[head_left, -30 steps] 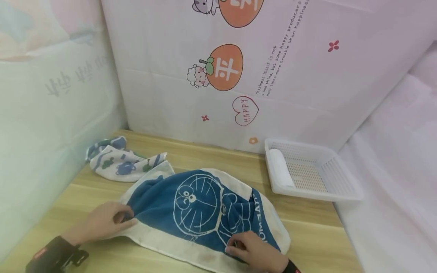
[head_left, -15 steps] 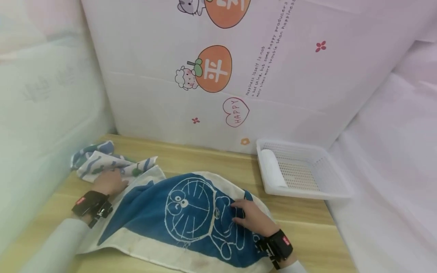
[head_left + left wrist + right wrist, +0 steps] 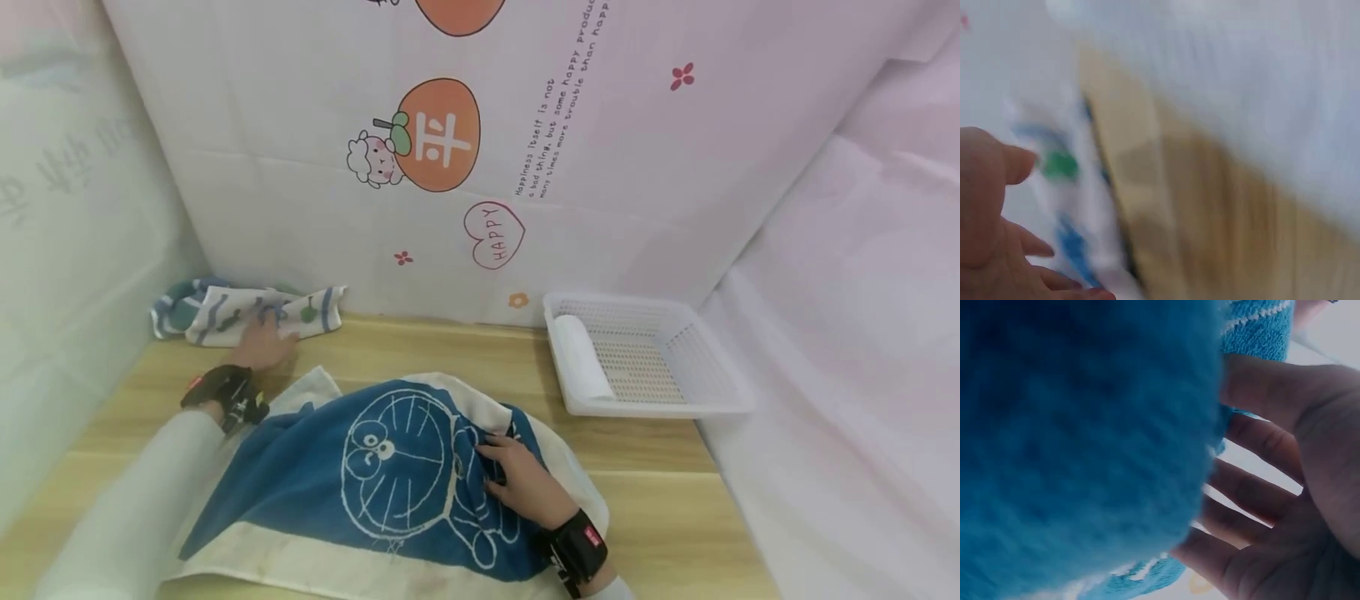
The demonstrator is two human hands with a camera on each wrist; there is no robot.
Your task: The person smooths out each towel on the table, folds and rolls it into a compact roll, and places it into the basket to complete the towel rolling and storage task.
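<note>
A blue towel (image 3: 300,475) with cream borders and a white-outlined cartoon cat lies rumpled across the front of the table. My right hand (image 3: 528,487) rests on its right part, thumb and fingers apart. In the right wrist view those fingers (image 3: 1250,487) are fairly straight, their tips hidden behind a blue fold. Far left, a white patterned towel (image 3: 311,312) with blue and green prints is bunched against the back wall. My left hand (image 3: 262,346) reaches to its front edge, fingers extended. The left wrist view is blurred; its fingers are spread beside the patterned towel (image 3: 1060,187).
A white plastic basket (image 3: 660,410) stands at the back right, with a white rolled cloth (image 3: 583,358) along its left side. White printed sheeting (image 3: 600,250) walls the table at the back and both sides. Wood (image 3: 420,342) shows between the towels and the basket.
My left hand has left the blue towel's left edge and moved up to the patterned towel, which has shifted back to the wall. My right hand moved up and inward over the blue towel.
</note>
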